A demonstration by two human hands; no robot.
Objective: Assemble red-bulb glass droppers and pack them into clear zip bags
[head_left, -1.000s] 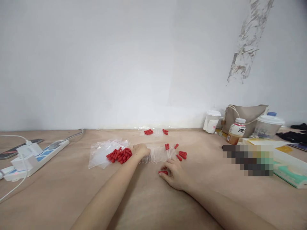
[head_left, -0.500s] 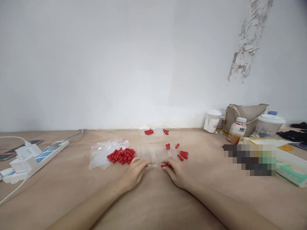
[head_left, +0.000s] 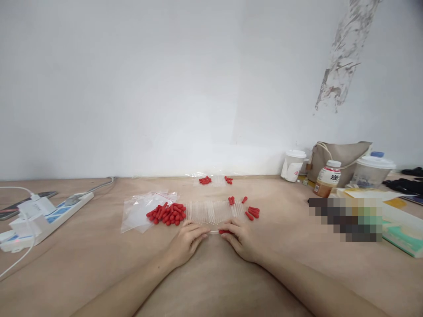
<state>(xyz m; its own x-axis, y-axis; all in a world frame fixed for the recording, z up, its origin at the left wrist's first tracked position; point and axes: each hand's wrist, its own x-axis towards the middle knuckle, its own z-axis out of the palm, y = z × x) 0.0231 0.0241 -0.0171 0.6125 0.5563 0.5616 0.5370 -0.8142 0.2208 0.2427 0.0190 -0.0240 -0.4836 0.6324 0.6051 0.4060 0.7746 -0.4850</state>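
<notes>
In the lower centre of the frame: one slender, clear, straight tube (head_left: 214,232), which the left hand (head_left: 187,242) pinched; one red bulb (head_left: 224,231), partly covered, which the right hand (head_left: 243,241) pinched.

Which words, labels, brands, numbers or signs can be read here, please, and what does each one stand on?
"炭": on the label of the white-capped bottle; its smaller print is unreadable.
Red mark on the white cup: too small to read.
Marking on the white charger: too blurred to read.
</notes>
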